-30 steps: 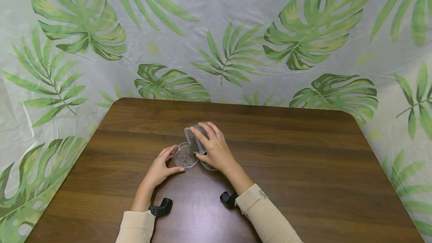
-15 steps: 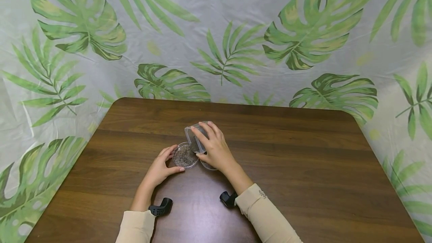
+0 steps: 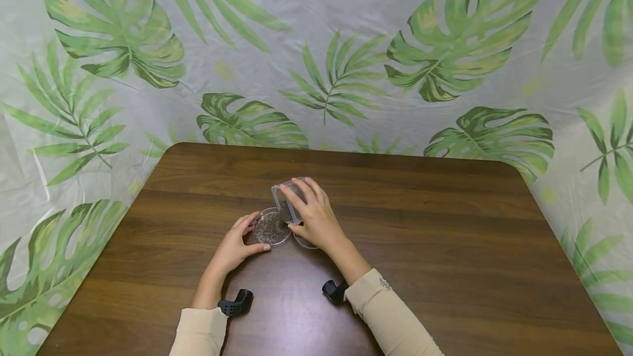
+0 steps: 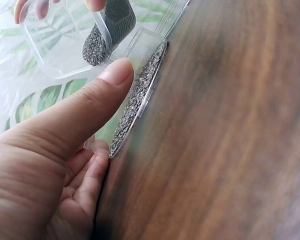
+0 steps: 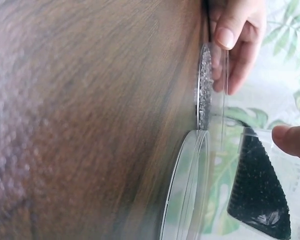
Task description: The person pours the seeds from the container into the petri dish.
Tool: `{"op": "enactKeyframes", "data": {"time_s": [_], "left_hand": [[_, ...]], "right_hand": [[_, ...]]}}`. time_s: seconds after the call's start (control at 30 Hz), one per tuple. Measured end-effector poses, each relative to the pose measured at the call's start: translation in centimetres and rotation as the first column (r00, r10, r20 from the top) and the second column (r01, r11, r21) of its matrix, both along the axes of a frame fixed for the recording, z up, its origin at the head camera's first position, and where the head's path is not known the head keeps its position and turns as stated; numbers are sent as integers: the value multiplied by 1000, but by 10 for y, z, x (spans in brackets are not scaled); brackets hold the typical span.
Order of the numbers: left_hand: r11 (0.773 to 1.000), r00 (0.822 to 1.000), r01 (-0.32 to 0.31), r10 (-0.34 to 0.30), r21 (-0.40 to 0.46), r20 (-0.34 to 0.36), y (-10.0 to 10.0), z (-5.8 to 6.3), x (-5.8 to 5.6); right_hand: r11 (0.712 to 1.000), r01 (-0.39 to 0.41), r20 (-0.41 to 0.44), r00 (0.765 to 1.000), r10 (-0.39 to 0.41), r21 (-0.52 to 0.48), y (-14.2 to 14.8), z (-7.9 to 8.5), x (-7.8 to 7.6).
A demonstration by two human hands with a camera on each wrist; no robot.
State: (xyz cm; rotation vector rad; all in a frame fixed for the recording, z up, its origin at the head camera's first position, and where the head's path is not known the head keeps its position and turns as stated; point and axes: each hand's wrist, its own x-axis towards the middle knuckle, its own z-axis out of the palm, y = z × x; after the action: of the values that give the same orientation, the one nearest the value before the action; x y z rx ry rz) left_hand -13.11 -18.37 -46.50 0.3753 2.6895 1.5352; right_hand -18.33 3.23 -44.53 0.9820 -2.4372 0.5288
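Observation:
My left hand point(image 3: 236, 247) holds a round clear petri dish point(image 3: 273, 244) on the table, thumb at the near side and fingers around the left and far side. Dark grey granules point(image 3: 270, 228) cover its bottom in a layer. My right hand point(image 3: 316, 216) grips a clear plastic tub point(image 4: 123, 24) tilted over the dish's right side, the thumb low on it and the fingers across the top. Dark granules point(image 5: 257, 185) lie heaped against the tub's lower wall, and some reach its lip in the left wrist view.
A second clear round dish or lid point(image 5: 182, 187) lies right beside the filled dish, partly under my right hand. The brown wooden table point(image 3: 445, 257) extends all around. A leaf-patterned cloth point(image 3: 341, 10) hangs behind the table's far edge.
The granule layer in the petri dish has become darker and fuller. The tilted tub has shifted very slightly, while my left hand stays in place on the dish.

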Motion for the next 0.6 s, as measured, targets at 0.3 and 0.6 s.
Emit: {"op": "enactKeyframes", "data": {"time_s": [0.3,0.6], "left_hand": [[1000,1000,0,0,8,-3,-3,-9,-4],[1000,1000,-4,4,-11,-11,-13,-40,-16]], "right_hand": [[999,29,28,999,-28,-24,2,-2,0],[992,66,102,993,-55,-111,5,-3,1]]}}
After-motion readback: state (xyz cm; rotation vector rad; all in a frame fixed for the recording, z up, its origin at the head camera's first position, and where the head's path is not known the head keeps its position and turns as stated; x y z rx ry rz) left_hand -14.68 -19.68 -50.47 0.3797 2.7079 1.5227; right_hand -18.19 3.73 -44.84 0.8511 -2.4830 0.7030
